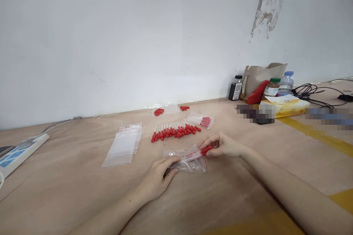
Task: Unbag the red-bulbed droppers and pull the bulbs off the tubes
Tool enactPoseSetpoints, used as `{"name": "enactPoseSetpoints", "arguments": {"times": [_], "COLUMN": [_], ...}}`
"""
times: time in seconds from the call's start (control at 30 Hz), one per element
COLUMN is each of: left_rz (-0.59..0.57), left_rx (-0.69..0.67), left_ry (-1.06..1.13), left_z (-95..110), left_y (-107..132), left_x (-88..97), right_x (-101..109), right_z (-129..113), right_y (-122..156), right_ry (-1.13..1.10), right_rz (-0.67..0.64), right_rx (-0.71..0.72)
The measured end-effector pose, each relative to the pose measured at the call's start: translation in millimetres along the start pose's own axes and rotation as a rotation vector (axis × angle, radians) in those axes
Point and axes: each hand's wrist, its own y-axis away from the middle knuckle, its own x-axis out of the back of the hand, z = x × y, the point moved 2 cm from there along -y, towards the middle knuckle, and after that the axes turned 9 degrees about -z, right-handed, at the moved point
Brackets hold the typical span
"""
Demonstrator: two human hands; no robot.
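Observation:
My left hand (160, 176) pinches one end of a clear zip bag (197, 167) low over the table. Between the fingers of my right hand (224, 145) are the red ends of a few thin droppers (206, 150). Their pale stems reach into the bag, pointing toward my left hand. Just beyond lies a row of red-bulbed droppers (176, 131), stems toward the wall. A bag with red-ended droppers inside (205, 121) rests at the row's right end. Flat zip bags (122, 145) are stacked to the left.
Small red pieces (159, 111) lie on clear plastic near the wall. A power strip (23, 154) sits at the far left. On the right stand a dark bottle (235, 89), a beige bag (255, 79), a green-lidded jar (271, 88), a yellow tissue pack (292, 106) and black cables (311, 91).

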Motion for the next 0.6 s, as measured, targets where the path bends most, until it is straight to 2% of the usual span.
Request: {"name": "enactPoseSetpoints", "arguments": {"times": [0.07, 0.2, 0.27, 0.33, 0.4, 0.53, 0.6], "left_rz": [-0.007, -0.022, -0.026, -0.035, -0.041, -0.055, -0.063], "left_rx": [0.001, 0.014, 0.026, 0.035, 0.043, 0.041, 0.037], "left_ry": [0.013, 0.043, 0.049, 0.050, 0.051, 0.045, 0.039], "left_z": [-1, -1, -1, -1, -1, -3, -4], "left_y": [0, 0, 0, -1, -1, 0, 0], "left_x": [-0.9, -2.2, -2.2, -2.1, -1.9, -2.0, -2.2], "right_x": [19, 73, 96, 108, 107, 83, 77], "right_z": [6, 11, 11, 10, 10, 23, 32], "right_y": [7, 25, 23, 7, -22, -89, -110], "right_ry": [-0.134, -0.344, -0.494, -0.574, -0.586, -0.527, -0.480], "right_rz": [0.026, 0.242, 0.410, 0.596, 0.719, 0.828, 0.885], "right_rx": [-0.117, -0.236, -0.229, -0.125, -0.050, -0.005, -0.008]}}
